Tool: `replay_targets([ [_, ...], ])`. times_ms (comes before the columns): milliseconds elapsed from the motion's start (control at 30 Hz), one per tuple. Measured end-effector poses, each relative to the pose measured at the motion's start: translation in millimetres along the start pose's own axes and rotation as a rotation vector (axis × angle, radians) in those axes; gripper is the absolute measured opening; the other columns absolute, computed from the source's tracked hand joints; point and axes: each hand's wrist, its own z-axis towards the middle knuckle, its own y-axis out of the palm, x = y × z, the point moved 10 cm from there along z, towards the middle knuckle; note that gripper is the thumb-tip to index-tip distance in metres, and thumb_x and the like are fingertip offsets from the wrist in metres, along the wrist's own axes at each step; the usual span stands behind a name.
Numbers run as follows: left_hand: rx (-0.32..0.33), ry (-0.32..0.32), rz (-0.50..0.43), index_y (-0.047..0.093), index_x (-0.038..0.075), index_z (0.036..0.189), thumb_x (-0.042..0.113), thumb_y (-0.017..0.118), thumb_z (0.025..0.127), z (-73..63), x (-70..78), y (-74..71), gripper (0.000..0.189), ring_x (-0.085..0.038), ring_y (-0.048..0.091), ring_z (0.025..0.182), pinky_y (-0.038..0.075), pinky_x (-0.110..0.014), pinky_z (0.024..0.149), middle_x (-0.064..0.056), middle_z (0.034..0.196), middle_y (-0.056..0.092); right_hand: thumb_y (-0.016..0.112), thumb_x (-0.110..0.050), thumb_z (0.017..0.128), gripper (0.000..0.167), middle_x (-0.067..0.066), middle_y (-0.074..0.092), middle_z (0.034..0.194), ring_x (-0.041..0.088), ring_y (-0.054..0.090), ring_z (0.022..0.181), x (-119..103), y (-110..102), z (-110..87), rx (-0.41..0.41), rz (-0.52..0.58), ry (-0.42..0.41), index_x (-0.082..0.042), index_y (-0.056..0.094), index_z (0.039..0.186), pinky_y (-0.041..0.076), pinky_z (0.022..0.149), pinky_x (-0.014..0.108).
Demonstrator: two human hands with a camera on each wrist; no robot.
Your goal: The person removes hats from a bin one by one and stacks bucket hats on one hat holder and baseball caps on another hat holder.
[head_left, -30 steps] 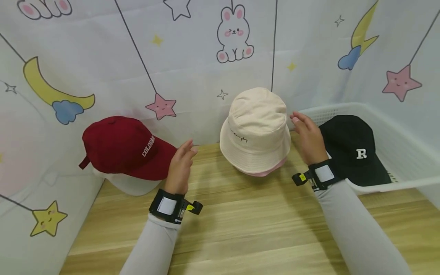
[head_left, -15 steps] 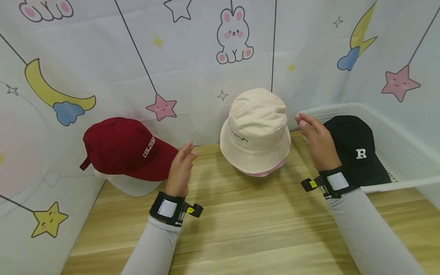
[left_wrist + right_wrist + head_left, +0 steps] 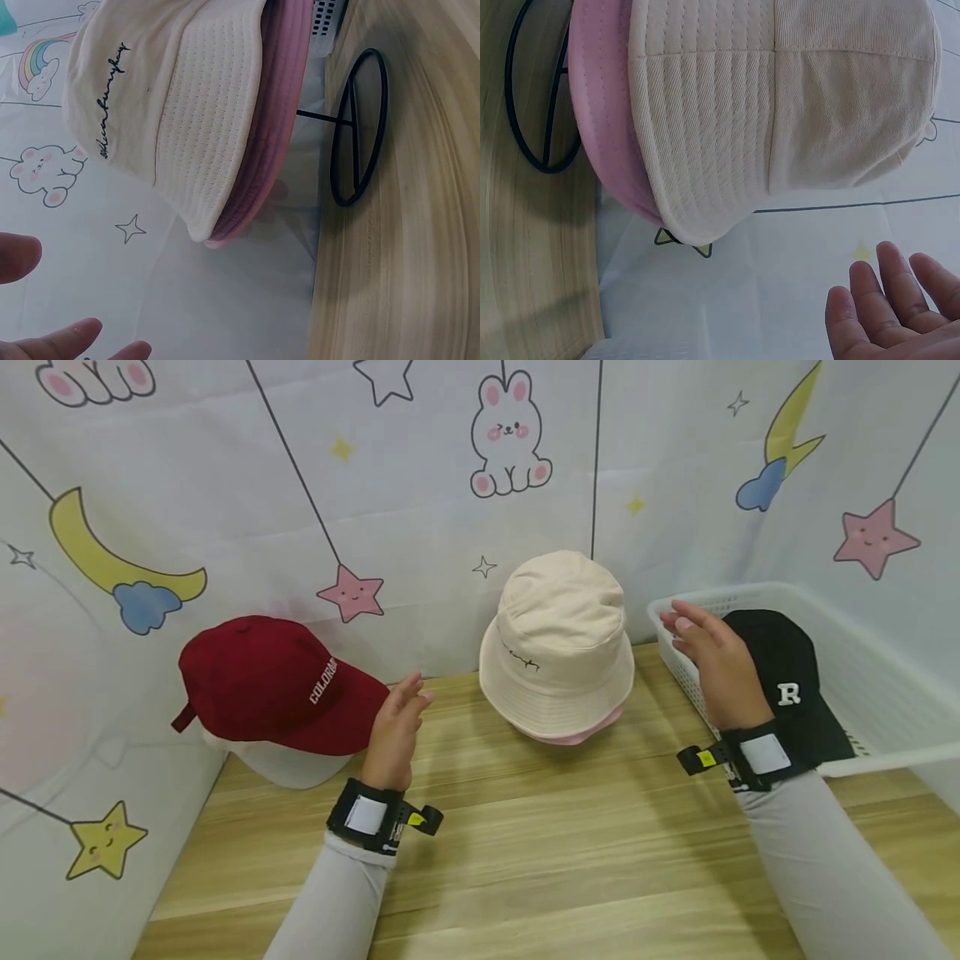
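A cream bucket hat (image 3: 558,635) with black script sits over a pink bucket hat (image 3: 581,731), both raised on a black wire stand (image 3: 358,127). To their left, my left hand (image 3: 393,735) is held up beside the brim of a red cap (image 3: 258,681); whether it touches the brim I cannot tell. Its fingers are loosely extended and hold nothing. A white cap (image 3: 296,764) shows beneath the red one. My right hand (image 3: 723,672) hovers right of the bucket hats, fingers relaxed and nothing in them. It partly covers a black cap (image 3: 772,660) bearing a white R.
The black cap lies in a white plastic basket (image 3: 877,693) at the right of the wooden table (image 3: 525,877). A white curtain (image 3: 420,485) printed with rabbits, stars and moons hangs behind and along the sides.
My right hand has moved to the right, away from the cream bucket hat and in front of the basket. The left hand and the hats have hardly moved.
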Motion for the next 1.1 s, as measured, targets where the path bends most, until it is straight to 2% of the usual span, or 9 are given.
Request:
replay_targets([
  [267,-0.002,-0.014,-0.001,0.042,0.018,0.153,0.028,0.056,0.102,0.7,-0.1,-0.3,0.054,-0.027,0.033,0.15,0.024,-0.053,0.123,-0.009,0.16,0.039,0.05,-0.035,0.106,0.053,0.008,0.057,0.141,0.008,0.054,0.13,3,-15,0.6,0.023,-0.016,0.029,-0.006,0.045,0.15,0.045,0.106,0.016],
  [400,-0.007,-0.028,-0.006,0.042,0.018,0.153,0.029,0.057,0.102,1.3,-2.0,1.0,0.054,-0.026,0.035,0.148,0.024,-0.053,0.123,-0.008,0.159,0.041,0.051,-0.038,0.106,0.053,0.003,0.059,0.137,0.007,0.054,0.128,3,-22,2.9,0.037,-0.013,0.038,-0.008,0.046,0.15,0.046,0.106,0.016],
  [600,-0.015,-0.009,-0.017,0.042,0.015,0.152,0.027,0.056,0.102,1.5,-2.9,2.6,0.053,-0.027,0.036,0.147,0.024,-0.055,0.122,-0.01,0.157,0.042,0.056,-0.034,0.104,0.055,-0.005,0.063,0.127,0.005,0.058,0.123,6,-32,3.1,0.044,0.087,0.034,-0.004,0.046,0.149,0.047,0.098,0.012],
  [733,-0.014,-0.005,-0.036,0.042,0.015,0.152,0.026,0.056,0.102,2.0,-3.3,2.5,0.053,-0.027,0.036,0.147,0.024,-0.055,0.122,-0.01,0.156,0.042,0.055,-0.034,0.104,0.054,-0.004,0.063,0.128,0.004,0.058,0.122,8,-38,2.9,0.055,0.055,0.038,-0.004,0.046,0.149,0.048,0.099,0.013],
  [833,-0.009,-0.011,-0.04,0.042,0.015,0.152,0.026,0.056,0.102,1.8,-4.1,1.6,0.053,-0.027,0.036,0.146,0.024,-0.055,0.122,-0.01,0.156,0.042,0.051,-0.036,0.106,0.052,-0.006,0.062,0.13,0.002,0.057,0.122,11,-43,2.7,0.063,-0.06,0.053,-0.009,0.046,0.15,0.048,0.099,0.013],
  [967,-0.003,-0.014,-0.04,0.043,0.015,0.151,0.027,0.057,0.102,2.4,-4.1,1.1,0.052,-0.028,0.037,0.146,0.025,-0.055,0.121,-0.01,0.155,0.043,0.048,-0.037,0.107,0.051,-0.012,0.062,0.126,-0.001,0.057,0.119,17,-52,3.0,0.076,-0.13,0.074,-0.012,0.046,0.15,0.048,0.096,0.011],
  [1033,0.001,-0.017,-0.041,0.044,0.015,0.15,0.027,0.057,0.102,2.5,-4.2,0.3,0.052,-0.028,0.037,0.145,0.025,-0.055,0.121,-0.011,0.155,0.043,0.051,-0.037,0.106,0.052,-0.011,0.062,0.124,0.0,0.058,0.118,19,-56,3.8,0.077,-0.088,0.082,-0.011,0.046,0.15,0.048,0.094,0.01],
  [1100,0.005,-0.02,-0.047,0.044,0.015,0.15,0.027,0.058,0.102,2.5,-4.5,-1.2,0.052,-0.028,0.037,0.145,0.025,-0.056,0.121,-0.011,0.155,0.043,0.051,-0.04,0.105,0.054,-0.012,0.062,0.125,-0.001,0.057,0.118,21,-59,4.6,0.063,-0.094,0.089,-0.011,0.046,0.15,0.048,0.092,0.009],
])
